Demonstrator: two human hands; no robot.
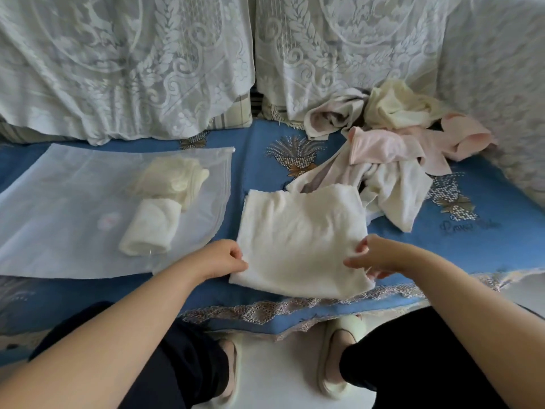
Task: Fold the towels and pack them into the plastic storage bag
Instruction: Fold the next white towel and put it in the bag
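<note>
Both hands on the cream terry towel [300,240], lying flat near the front edge of the blue patterned sofa cover [259,160]: left hand [219,258] pinches its left edge, right hand [373,256] grips the near right corner; translucent plastic storage bag [59,208] lies left, two folded towels inside, unfolded pile of pink and cream towels [392,149] far right

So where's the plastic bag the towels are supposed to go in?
In the head view, the plastic bag lies flat on the blue cover, to the person's left. It already holds two folded towels, just left of the white towel being folded.
</note>
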